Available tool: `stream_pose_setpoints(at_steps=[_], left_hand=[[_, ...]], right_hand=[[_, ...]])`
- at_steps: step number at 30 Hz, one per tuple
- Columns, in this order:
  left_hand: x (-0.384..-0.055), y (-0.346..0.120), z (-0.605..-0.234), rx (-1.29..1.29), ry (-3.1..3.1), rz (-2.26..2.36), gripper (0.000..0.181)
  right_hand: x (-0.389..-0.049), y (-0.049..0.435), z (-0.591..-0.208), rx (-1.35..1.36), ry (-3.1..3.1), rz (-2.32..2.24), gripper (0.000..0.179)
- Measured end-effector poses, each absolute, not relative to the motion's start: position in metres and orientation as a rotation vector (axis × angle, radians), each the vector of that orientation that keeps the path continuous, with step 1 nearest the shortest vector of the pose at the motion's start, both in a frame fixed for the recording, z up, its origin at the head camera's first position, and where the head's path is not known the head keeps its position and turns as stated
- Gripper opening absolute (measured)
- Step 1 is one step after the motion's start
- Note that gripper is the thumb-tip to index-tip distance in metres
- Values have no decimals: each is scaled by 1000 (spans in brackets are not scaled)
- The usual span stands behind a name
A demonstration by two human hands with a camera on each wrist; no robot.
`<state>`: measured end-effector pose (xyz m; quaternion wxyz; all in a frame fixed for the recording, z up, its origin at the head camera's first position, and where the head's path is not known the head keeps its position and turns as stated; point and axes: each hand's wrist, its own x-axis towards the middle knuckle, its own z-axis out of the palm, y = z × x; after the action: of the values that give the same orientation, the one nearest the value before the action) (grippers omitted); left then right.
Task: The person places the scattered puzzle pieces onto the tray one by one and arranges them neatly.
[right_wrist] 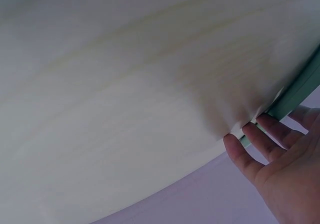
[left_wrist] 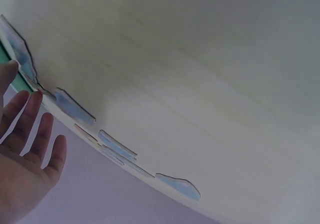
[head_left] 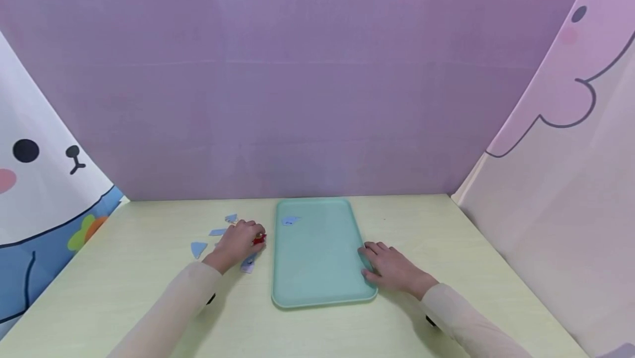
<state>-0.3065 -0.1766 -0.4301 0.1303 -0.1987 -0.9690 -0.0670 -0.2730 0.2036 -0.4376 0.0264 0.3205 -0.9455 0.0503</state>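
My left hand (head_left: pixel 238 242) is over the left part of the table, its thumb and fingertips about a small red piece (head_left: pixel 258 239). The left wrist view shows these fingers loosely extended, with a bit of red at a fingertip. Flat light-blue pieces, like puzzle pieces, lie around this hand, including a wedge-shaped piece (head_left: pixel 198 249) and a piece (head_left: pixel 248 264) near the wrist. One blue piece (head_left: pixel 290 220) lies on the green tray (head_left: pixel 317 270), near its far left corner. My right hand (head_left: pixel 392 267) rests at the tray's right rim, fingers extended in the right wrist view.
The pale wooden table (head_left: pixel 421 225) extends around the tray on all sides. A purple cloth wall (head_left: pixel 317 99) rises behind its far edge. Printed cartoon panels stand at the left (head_left: pixel 44 192) and right (head_left: pixel 570 181).
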Motion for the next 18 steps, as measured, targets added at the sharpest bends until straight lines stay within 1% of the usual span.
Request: stream_pose_setpoints(at_steps=[8, 18], left_hand=[[-308, -177, -433, -543, -2837, -201, 25], [-312, -176, -435, -531, -2820, -281, 21]], right_hand=[[-273, 204, -438, 1004, -2900, 160, 49], [-273, 205, -438, 1005, -2896, 166, 50]])
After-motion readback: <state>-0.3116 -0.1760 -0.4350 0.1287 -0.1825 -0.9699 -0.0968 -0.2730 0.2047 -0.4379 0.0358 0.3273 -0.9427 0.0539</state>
